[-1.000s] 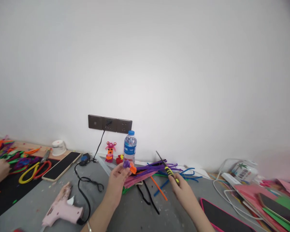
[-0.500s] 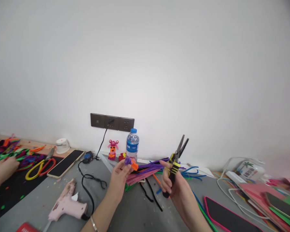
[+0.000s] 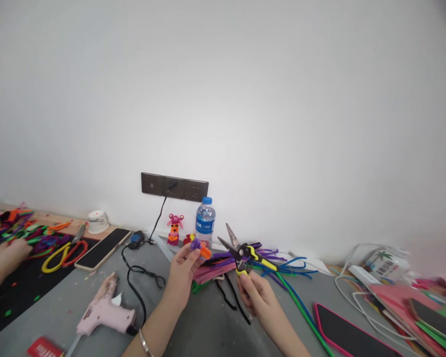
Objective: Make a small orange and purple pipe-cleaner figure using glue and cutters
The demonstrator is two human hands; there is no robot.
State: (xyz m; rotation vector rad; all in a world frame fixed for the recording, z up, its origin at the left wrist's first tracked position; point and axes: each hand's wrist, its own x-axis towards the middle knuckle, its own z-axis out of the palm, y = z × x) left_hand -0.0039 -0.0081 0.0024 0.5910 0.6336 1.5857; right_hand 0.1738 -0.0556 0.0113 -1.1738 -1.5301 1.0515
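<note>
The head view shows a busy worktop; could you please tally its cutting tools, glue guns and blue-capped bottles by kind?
Cutting tools: 2 (black-and-yellow-handled metal snips in the right hand; red-and-yellow-handled scissors)
Glue guns: 1 (pale pink, pistol-shaped glue gun)
Blue-capped bottles: 1 (clear plastic bottle)
Total: 4

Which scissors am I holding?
The black-and-yellow scissors, blades apart, in your right hand; the pair with red and yellow loops lies by a phone.
</note>
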